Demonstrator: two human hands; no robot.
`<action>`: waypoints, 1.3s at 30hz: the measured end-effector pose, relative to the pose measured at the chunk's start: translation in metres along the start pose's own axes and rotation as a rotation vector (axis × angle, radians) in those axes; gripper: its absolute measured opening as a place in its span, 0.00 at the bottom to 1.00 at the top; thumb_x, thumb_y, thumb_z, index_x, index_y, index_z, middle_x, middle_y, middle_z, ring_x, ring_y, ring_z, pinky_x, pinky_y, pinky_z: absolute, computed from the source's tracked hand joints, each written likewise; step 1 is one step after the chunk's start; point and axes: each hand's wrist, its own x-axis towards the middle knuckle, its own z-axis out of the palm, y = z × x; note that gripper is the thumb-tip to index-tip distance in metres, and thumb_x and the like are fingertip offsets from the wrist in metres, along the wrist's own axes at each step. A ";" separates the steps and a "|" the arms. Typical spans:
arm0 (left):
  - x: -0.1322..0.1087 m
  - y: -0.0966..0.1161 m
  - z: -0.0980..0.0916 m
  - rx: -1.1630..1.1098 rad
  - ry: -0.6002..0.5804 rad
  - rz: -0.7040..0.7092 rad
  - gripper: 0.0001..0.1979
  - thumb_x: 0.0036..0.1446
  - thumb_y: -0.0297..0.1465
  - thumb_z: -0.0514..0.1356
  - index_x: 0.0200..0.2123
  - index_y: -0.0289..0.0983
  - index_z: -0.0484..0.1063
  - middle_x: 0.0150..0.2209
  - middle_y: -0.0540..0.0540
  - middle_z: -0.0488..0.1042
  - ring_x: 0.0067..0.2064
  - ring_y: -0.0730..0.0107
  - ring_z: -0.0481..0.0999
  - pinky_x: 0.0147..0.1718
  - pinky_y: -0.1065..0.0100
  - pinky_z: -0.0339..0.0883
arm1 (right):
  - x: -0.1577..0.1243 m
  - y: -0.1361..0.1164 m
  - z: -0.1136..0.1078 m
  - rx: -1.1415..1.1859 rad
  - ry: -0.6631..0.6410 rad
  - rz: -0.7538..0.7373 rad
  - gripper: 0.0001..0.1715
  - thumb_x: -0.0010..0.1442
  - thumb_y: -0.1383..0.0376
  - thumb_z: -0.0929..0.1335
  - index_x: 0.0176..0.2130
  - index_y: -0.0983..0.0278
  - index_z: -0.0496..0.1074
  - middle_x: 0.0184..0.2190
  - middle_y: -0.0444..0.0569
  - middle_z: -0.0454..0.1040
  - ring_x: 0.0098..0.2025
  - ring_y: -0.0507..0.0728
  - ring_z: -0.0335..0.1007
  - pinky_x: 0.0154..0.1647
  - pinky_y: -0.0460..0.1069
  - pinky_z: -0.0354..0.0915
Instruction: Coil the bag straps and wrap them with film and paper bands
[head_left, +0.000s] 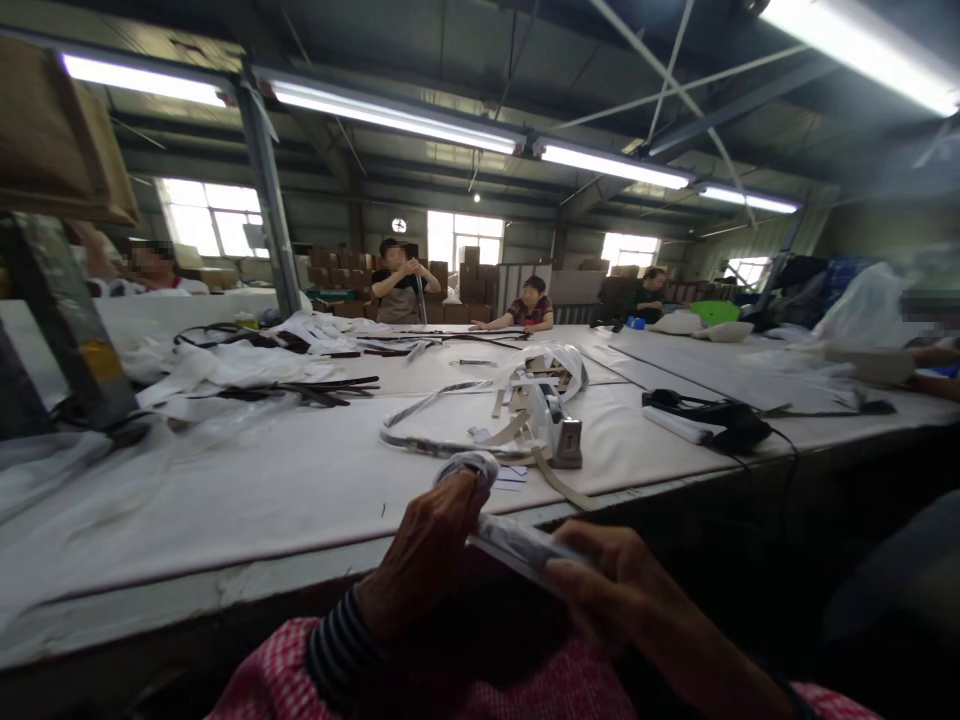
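Between my two hands, close to the table's front edge, is a plastic-wrapped strap. My left hand is closed around its looped upper part. The right hand pinches the lower length between thumb and fingers, slightly blurred. Just beyond on the table lies another long strap in clear plastic, bent in a loop. Beside it a bundle of beige straps sits partly in clear plastic. A grey metal block-like object stands against that bundle, with small white paper slips near my left hand.
Dark straps and white wrapping are heaped on the left of the white table. A black item with a cord lies to the right. Several people work around the table's far side. A metal post rises at left.
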 end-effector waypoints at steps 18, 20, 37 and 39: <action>0.016 0.090 -0.040 -0.873 0.043 -0.603 0.15 0.66 0.35 0.59 0.28 0.33 0.73 0.20 0.52 0.67 0.19 0.81 0.60 0.18 0.79 0.55 | 0.088 0.038 0.042 -0.354 0.625 -0.705 0.21 0.71 0.57 0.63 0.60 0.61 0.63 0.41 0.50 0.77 0.39 0.57 0.76 0.42 0.50 0.71; 0.027 0.101 -0.043 -0.995 0.099 -0.601 0.13 0.67 0.33 0.59 0.31 0.32 0.73 0.24 0.50 0.70 0.20 0.81 0.64 0.17 0.81 0.59 | 0.087 0.043 0.050 -0.515 0.658 -0.753 0.22 0.70 0.59 0.65 0.60 0.62 0.63 0.45 0.55 0.78 0.45 0.61 0.77 0.47 0.54 0.71; 0.055 0.052 -0.080 -0.151 0.343 0.140 0.08 0.64 0.34 0.62 0.41 0.37 0.77 0.39 0.44 0.80 0.43 0.60 0.78 0.45 0.66 0.66 | 0.126 0.007 0.103 0.580 -0.281 -0.091 0.23 0.62 0.57 0.72 0.53 0.65 0.69 0.34 0.45 0.71 0.23 0.47 0.64 0.21 0.43 0.66; 0.050 0.029 -0.093 0.071 0.294 0.178 0.07 0.64 0.33 0.61 0.39 0.37 0.78 0.37 0.44 0.78 0.41 0.60 0.76 0.45 0.67 0.64 | 0.133 0.007 0.109 0.591 -0.367 -0.031 0.24 0.62 0.55 0.73 0.52 0.65 0.69 0.31 0.44 0.71 0.21 0.47 0.62 0.19 0.42 0.65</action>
